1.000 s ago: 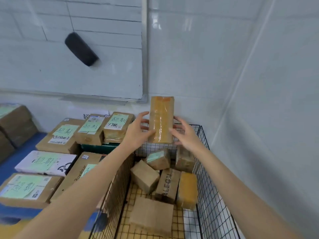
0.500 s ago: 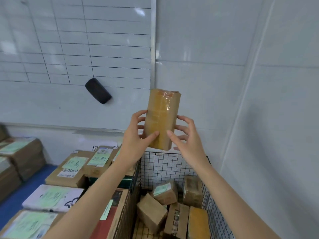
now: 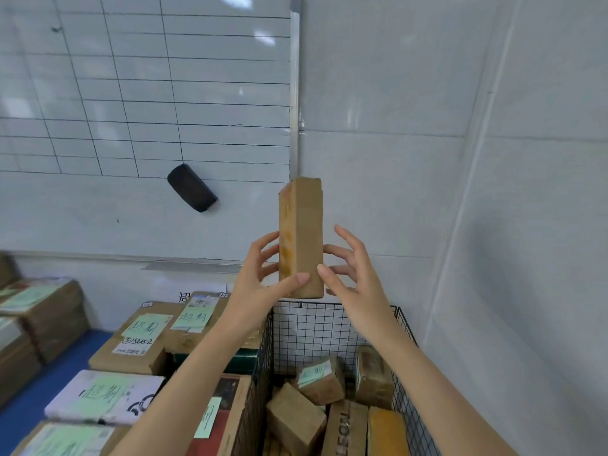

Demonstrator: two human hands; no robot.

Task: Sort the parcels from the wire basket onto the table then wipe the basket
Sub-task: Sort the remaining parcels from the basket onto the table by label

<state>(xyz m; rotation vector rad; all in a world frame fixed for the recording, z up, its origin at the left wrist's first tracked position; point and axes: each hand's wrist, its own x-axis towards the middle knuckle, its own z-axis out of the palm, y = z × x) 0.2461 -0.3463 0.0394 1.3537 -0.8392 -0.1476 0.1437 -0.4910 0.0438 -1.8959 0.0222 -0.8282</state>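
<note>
A tall brown taped parcel (image 3: 301, 232) stands upright in the air above the black wire basket (image 3: 329, 327). My left hand (image 3: 260, 281) pinches its lower part, thumb on the near face and fingers behind the left edge. My right hand (image 3: 353, 274) touches its right edge with thumb and fingertips, fingers spread. Several small brown parcels (image 3: 320, 378) lie in the basket below, one marked with black letters (image 3: 343, 429) and one orange-taped (image 3: 385, 432).
Left of the basket, several labelled cardboard parcels (image 3: 138, 337) and a white one (image 3: 102, 396) lie on a blue table (image 3: 42, 386). A whiteboard (image 3: 148, 93) with a black eraser (image 3: 191, 187) hangs behind. Tiled walls (image 3: 493, 225) close in at the right.
Both hands have lifted the tall parcel higher above the basket and turned it, so its narrow side now faces me. The view has tilted upward.
</note>
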